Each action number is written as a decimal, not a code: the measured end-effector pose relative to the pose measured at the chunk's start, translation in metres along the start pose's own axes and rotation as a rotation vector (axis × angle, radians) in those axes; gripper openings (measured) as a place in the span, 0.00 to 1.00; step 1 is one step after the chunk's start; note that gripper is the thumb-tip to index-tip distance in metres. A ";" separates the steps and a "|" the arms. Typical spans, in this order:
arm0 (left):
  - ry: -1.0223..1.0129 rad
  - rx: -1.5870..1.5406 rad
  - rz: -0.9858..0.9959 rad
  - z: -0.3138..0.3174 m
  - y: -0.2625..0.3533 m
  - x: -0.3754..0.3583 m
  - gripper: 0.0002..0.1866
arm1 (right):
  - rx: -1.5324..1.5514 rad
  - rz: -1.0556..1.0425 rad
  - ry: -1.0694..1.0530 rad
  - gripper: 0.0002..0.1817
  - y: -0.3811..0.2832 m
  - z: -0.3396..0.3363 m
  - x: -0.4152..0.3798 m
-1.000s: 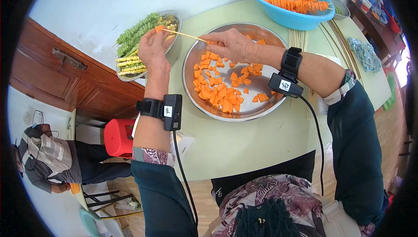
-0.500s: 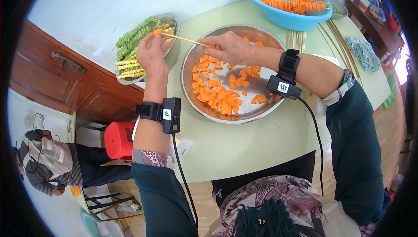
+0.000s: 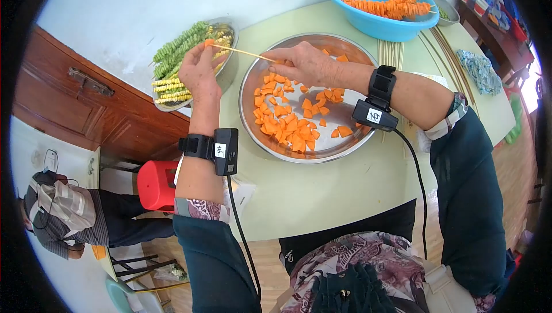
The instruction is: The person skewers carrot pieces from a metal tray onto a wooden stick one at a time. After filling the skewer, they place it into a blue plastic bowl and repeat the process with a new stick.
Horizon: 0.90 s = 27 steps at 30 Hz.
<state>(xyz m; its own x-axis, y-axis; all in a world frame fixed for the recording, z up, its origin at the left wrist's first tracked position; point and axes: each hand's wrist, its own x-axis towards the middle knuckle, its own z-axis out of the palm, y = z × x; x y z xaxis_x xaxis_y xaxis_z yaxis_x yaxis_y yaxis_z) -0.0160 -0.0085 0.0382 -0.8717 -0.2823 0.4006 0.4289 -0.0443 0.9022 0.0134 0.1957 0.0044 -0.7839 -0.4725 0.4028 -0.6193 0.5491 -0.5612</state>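
Observation:
A thin wooden skewer (image 3: 244, 52) stretches between my two hands above the table. My right hand (image 3: 310, 64) is closed around its right end, over the metal basin. At the other end, my left hand (image 3: 199, 74) pinches a small orange carrot piece (image 3: 209, 43), which meets the skewer's tip. Whether the tip has gone through the piece is hard to tell. Under my right hand, the wide metal basin (image 3: 248, 132) holds many cut carrot pieces (image 3: 296, 132). Behind my left hand lie green and yellow skewered slices (image 3: 181, 48) on a metal tray (image 3: 234, 63).
A blue basin (image 3: 374, 25) with orange skewered pieces stands at the back right. Bare skewers (image 3: 391, 54) and a patterned cloth (image 3: 480, 71) lie on the right. A red stool (image 3: 155, 185) is by the table's left side; a person (image 3: 75, 209) stands beyond it.
My left hand has shifted very slightly left and down with the carrot piece. My right hand and the basin look unchanged.

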 end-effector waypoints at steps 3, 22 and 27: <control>0.004 0.024 0.019 -0.001 -0.002 0.002 0.08 | 0.021 0.014 -0.018 0.19 -0.001 -0.001 0.000; -0.086 0.197 0.234 -0.003 0.003 0.002 0.07 | 0.114 0.010 -0.023 0.20 0.005 0.007 0.001; -0.098 0.267 0.286 -0.003 0.004 0.002 0.06 | 0.384 0.215 -0.150 0.19 -0.009 0.000 -0.001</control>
<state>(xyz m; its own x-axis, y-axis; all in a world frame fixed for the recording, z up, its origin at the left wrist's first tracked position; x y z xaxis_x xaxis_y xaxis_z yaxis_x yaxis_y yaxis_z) -0.0156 -0.0125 0.0423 -0.7501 -0.1543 0.6431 0.5921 0.2766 0.7569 0.0201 0.1915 0.0089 -0.8602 -0.4860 0.1542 -0.3598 0.3643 -0.8590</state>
